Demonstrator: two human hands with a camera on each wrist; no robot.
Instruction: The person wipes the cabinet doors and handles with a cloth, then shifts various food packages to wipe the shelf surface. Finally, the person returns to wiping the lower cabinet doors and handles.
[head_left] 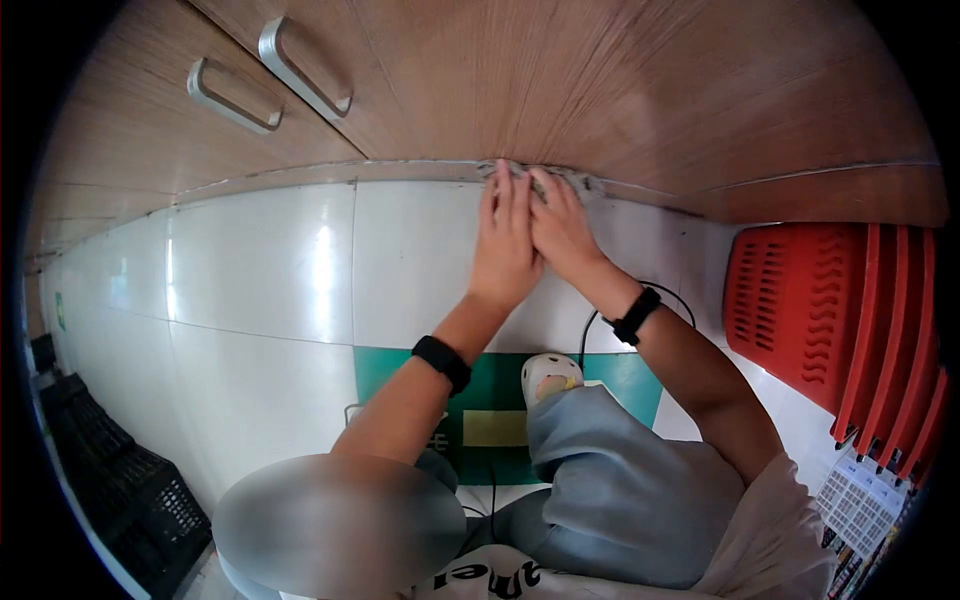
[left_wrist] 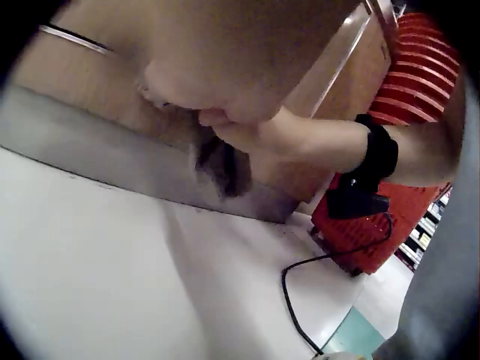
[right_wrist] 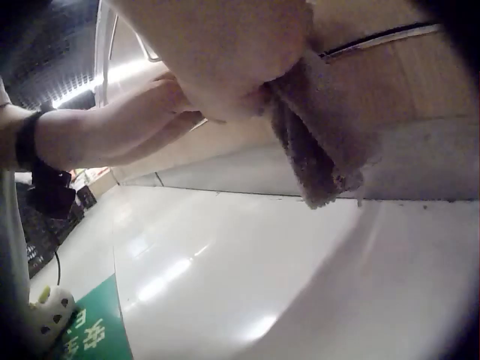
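Both hands meet at the base of a wooden cabinet (head_left: 560, 90), over a grey-brown cloth (right_wrist: 311, 142). My left hand (head_left: 507, 250) lies with fairly straight fingers pointing at the cabinet's lower edge, over the cloth. Close beside it, my right hand (head_left: 568, 228) holds the cloth, its fingers bent a little more. In the right wrist view, folds of the cloth hang below that hand, in front of the grey baseboard (right_wrist: 427, 161). Edges of the cloth show around the fingertips in the head view; the rest of it is hidden under the hands.
Stacked red baskets (head_left: 795, 300) stand at the right. Black crates (head_left: 110, 480) line the left side. A black cable (left_wrist: 287, 289) loops over the white tiled floor (head_left: 260, 260). A green mat (head_left: 390, 372) lies under the person's shoe (head_left: 550, 375). Two metal handles (head_left: 290, 75) stick out from the cabinet doors.
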